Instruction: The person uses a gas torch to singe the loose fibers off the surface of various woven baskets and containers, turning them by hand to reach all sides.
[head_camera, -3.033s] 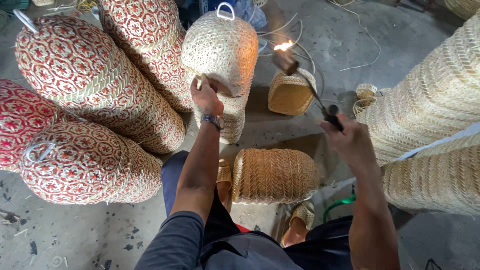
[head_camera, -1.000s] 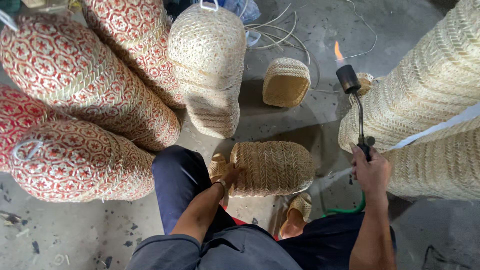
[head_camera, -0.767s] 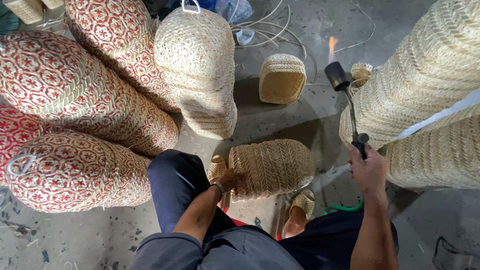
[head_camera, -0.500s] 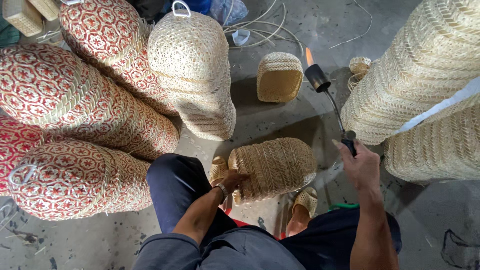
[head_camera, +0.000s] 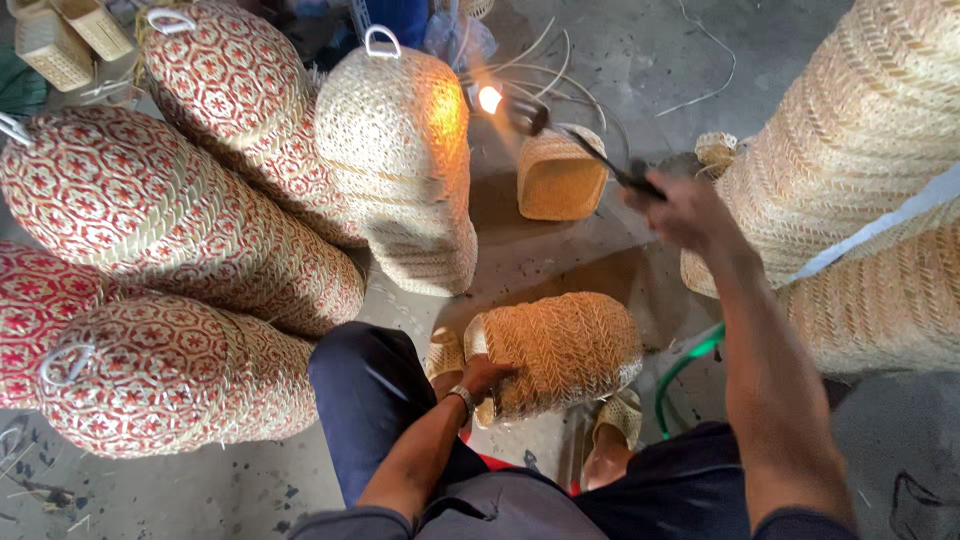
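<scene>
My left hand (head_camera: 487, 377) grips the open rim of a small woven basket (head_camera: 565, 348) lying on its side on the floor between my feet. My right hand (head_camera: 686, 208) is raised and closed on the handle of a gas torch (head_camera: 575, 146). The torch's flame (head_camera: 489, 98) burns at its tip, close to the right side of a tall pale woven basket (head_camera: 400, 160) with a white loop handle, which glows orange there.
Several red-and-cream patterned baskets (head_camera: 150, 230) lie stacked at the left. Large natural woven baskets (head_camera: 860, 180) stand at the right. A small square basket (head_camera: 560, 178) sits on the concrete floor beyond. A green hose (head_camera: 685, 370) runs by my right leg.
My right hand swung the torch up and left, bringing the flame against the tall pale basket. My left hand came down from that basket to the small basket earlier and stays there.
</scene>
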